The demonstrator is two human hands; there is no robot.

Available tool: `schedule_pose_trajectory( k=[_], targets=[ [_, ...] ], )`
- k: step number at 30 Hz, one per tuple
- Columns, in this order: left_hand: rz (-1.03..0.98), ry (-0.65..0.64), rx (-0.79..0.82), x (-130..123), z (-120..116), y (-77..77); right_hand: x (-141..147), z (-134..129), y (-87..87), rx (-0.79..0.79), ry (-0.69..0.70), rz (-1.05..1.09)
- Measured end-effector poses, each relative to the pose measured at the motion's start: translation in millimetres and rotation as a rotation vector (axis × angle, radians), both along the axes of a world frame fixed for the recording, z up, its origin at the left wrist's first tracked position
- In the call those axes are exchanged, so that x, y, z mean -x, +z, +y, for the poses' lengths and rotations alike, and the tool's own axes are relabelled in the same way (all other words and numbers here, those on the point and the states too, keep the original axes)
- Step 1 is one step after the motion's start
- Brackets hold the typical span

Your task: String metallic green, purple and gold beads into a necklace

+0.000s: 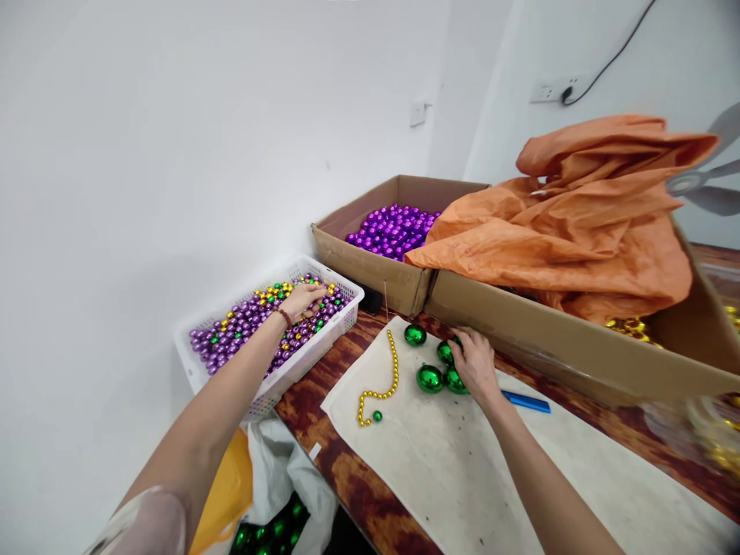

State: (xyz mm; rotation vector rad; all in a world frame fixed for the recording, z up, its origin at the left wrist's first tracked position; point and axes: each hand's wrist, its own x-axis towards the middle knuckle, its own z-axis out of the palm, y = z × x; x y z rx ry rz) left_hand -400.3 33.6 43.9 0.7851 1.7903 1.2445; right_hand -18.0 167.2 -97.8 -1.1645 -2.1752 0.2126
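Note:
My left hand (308, 302) reaches into a white plastic basket (269, 393) of small purple, gold and green beads (237, 337). Its fingers are bent together among the beads; whatever they pinch is too small to make out. On a pale cloth (456, 462), my right hand (476, 362) curls over shiny green balls, its fingers around one ball (445, 352) and partly hiding it. Two more green balls (430, 378) lie against that group, and another ball (415, 334) sits apart behind. A gold bead string (395, 370) curves on the cloth, with a small green bead (378, 416) by its end.
Behind stands a cardboard box (370, 266) of purple beads (393, 231). Orange fabric (578, 231) drapes over a second box (555, 331) holding gold beads. A blue comb-like strip (527, 401) lies right of my right hand. Below the table, green balls (271, 532) fill a white bag (283, 455).

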Motion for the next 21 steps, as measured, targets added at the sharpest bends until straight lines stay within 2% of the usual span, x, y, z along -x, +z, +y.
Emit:
schedule_pose_trajectory(
  k=[3,7,11,14,18,21],
  targets=[
    [0.184,-0.057,0.047,-5,4,-5.4,0,0,-0.3,0.008,-0.003,0.019],
    [0.364,-0.107,0.095,-5,15,-5.2,2,1,0.5,0.045,0.033,0.102],
    [0.451,-0.176,0.220,-2,24,0.1,8,2,2.3,0.097,0.088,0.295],
    [0.496,-0.232,0.316,-4,29,4.9,8,3,2.1,0.104,0.039,0.346],
    [0.569,-0.267,0.327,-8,34,9.9,-9,3,-0.4,0.114,-0.026,0.394],
    [0.575,-0.271,0.299,-4,29,13.2,-32,-8,-2.4,0.118,-0.082,0.427]
  ],
)
